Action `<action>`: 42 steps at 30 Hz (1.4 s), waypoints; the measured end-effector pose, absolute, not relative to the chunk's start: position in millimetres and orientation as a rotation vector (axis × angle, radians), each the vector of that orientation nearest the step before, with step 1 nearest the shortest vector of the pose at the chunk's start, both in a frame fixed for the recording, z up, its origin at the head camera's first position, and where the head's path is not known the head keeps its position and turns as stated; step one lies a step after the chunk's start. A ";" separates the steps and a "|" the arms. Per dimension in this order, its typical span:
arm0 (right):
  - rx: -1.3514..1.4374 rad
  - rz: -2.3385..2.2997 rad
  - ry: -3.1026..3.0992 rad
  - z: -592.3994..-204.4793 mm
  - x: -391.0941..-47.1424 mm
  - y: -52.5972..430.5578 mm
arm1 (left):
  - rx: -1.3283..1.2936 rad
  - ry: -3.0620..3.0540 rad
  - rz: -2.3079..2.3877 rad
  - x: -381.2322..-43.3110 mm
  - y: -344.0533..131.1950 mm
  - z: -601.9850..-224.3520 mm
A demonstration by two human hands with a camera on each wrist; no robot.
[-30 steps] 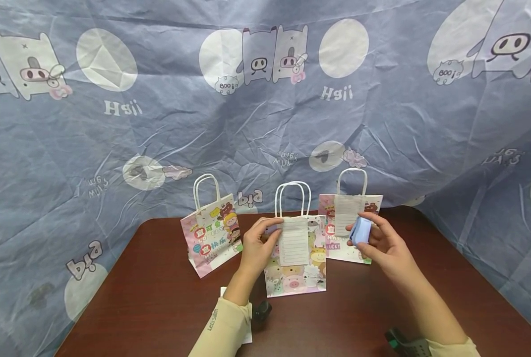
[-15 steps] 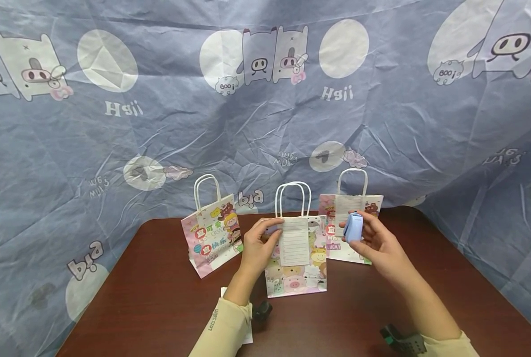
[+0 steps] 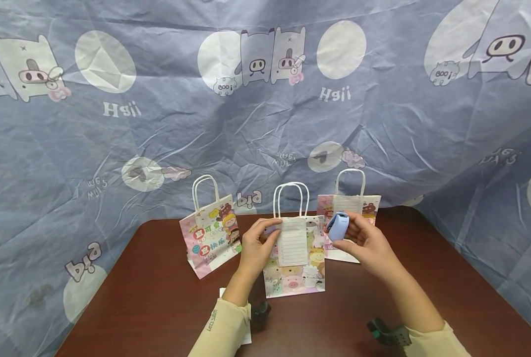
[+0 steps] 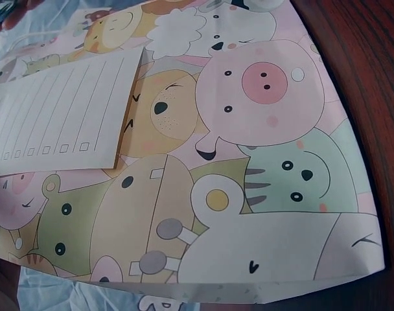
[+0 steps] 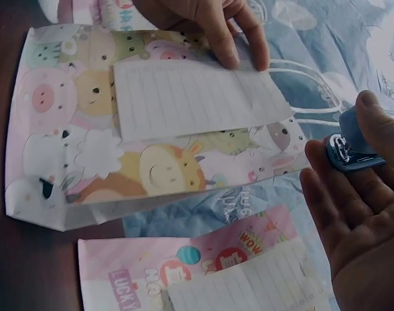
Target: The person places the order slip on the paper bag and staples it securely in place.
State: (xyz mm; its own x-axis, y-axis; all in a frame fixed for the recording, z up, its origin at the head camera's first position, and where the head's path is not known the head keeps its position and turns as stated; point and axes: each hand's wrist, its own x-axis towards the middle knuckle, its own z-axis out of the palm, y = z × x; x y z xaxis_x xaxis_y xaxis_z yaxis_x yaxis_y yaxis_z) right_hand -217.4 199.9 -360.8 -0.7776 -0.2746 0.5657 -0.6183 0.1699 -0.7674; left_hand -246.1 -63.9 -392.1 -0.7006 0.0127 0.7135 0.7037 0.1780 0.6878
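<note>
My left hand point(image 3: 257, 245) pinches a lined checklist sheet point(image 3: 293, 248) at its top left corner, against the top edge of the middle paper gift bag point(image 3: 292, 283). That bag stands upright, printed with cartoon animals and fitted with white twisted handles. In the left wrist view the sheet's lower end point(image 4: 61, 116) lies over the bag's printed front. My right hand point(image 3: 370, 243) holds a small light-blue stapler point(image 3: 338, 227) between thumb and fingers, just right of the bag's top edge. The right wrist view shows the stapler's metal mouth point(image 5: 341, 150) facing the bag's handles.
A pink and white gift bag point(image 3: 211, 235) stands at the left. Behind my right hand is another such bag point(image 3: 371, 203), with a lined sheet point(image 3: 346, 203) on its front. White paper point(image 3: 247, 334) lies partly under my left sleeve. A blue patterned cloth point(image 3: 265, 129) hangs behind the table point(image 3: 158, 307).
My right hand has moved left with the stapler, closer to the middle bag's top edge, and the stapler has turned. The left hand keeps its place on the sheet.
</note>
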 end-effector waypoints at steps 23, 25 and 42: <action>0.864 1.419 -2.124 -345.8 -227.3 163.1 | -0.704 -1.858 -1.522 -245.1 -63.2 -388.2; 0.859 1.410 -2.126 -345.8 -228.6 160.4 | -0.709 -1.855 -1.504 -245.0 -63.3 -388.1; 0.944 1.230 -2.270 -336.6 -242.7 131.9 | -0.685 -1.865 -1.514 -248.3 -64.6 -395.1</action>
